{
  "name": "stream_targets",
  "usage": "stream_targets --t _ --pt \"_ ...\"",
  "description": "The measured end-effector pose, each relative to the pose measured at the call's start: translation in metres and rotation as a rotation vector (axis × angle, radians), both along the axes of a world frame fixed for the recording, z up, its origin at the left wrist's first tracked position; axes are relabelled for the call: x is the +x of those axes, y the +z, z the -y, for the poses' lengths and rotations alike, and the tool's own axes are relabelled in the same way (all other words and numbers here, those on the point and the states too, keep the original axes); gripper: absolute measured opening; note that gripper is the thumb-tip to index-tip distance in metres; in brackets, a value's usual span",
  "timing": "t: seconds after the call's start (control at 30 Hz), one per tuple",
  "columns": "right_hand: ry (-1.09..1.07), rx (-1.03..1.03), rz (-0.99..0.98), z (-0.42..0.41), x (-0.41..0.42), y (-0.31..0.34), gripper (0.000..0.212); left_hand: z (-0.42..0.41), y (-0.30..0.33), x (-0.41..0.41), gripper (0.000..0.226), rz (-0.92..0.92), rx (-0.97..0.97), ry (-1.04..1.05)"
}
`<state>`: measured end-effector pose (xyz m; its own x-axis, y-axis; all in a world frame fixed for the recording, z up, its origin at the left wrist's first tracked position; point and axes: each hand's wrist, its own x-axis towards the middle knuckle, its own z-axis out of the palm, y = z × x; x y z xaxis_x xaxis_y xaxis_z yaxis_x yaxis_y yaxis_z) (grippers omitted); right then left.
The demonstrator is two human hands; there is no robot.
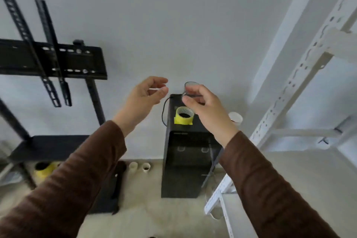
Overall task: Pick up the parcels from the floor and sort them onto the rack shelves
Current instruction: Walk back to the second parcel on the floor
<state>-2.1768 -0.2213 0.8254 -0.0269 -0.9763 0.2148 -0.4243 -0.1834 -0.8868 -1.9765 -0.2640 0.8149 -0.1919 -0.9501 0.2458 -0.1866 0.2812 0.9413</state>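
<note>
Both hands are raised in front of the wall, above a black cabinet (pixel 185 141) that stands on the floor (pixel 154 218). The right hand (pixel 204 110) is closed around a small round dark object (pixel 191 86), pinched between thumb and fingers; what it is cannot be told through the blur. The left hand (pixel 144 100) is loosely open, fingers curled, and nothing is held in it.

No parcel is seen on the floor in this view. The white rack (pixel 289 87) rises along the right edge, its shelves mostly out of frame.

The light pinch is judged to be the main risk: the round object could slip and fall onto the cabinet top, where a yellow tape roll (pixel 184 118) lies directly beneath the hand and could be knocked off. A black cable (pixel 164 110) hangs at the cabinet's rear left corner and could be snagged by a sleeve.

A black TV mount stand (pixel 52 60) occupies the left side, with small rolls (pixel 139 167) lined along the wall on the floor. The rack's slotted upright (pixel 218 195) juts out near the right forearm and is likely to be bumped if the arm swings right.
</note>
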Motion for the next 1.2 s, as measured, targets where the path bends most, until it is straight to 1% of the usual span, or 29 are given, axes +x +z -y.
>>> stream_targets --t 0.23,0.37,0.5,0.57,0.67,0.87,0.97,1.07,1.2 --pt "0.341 0.117 0.039 -0.019 0.146 -0.041 0.035 -0.105 -0.039 0.147 0.023 0.002 0.147 0.388" --pt "0.53 0.16 0.053 -0.036 0.243 -0.059 0.031 -0.166 -0.053 0.235 0.027 -0.045 0.204 0.616" --pt "0.721 0.241 0.053 -0.06 0.349 -0.08 0.026 -0.226 -0.07 0.326 0.024 -0.083 0.248 0.779" --pt "0.81 0.288 0.053 -0.075 0.406 -0.09 0.025 -0.256 -0.08 0.374 0.019 -0.104 0.249 0.853" --pt "0.918 0.314 0.023 -0.1 0.495 -0.101 0.03 -0.299 -0.095 0.448 0.016 -0.134 0.259 0.966" --pt "1.069 0.365 -0.007 -0.161 0.658 -0.124 0.033 -0.382 -0.119 0.582 0.011 -0.188 0.286 1.147" --pt "1.13 0.399 -0.02 -0.185 0.72 -0.136 0.029 -0.415 -0.128 0.635 0.01 -0.209 0.305 1.22" --pt "1.182 0.428 -0.044 -0.199 0.776 -0.147 0.02 -0.438 -0.138 0.682 0.011 -0.252 0.307 1.278" --pt "1.232 0.469 -0.075 -0.204 0.854 -0.16 0.018 -0.456 -0.156 0.743 0.013 -0.303 0.33 1.334"
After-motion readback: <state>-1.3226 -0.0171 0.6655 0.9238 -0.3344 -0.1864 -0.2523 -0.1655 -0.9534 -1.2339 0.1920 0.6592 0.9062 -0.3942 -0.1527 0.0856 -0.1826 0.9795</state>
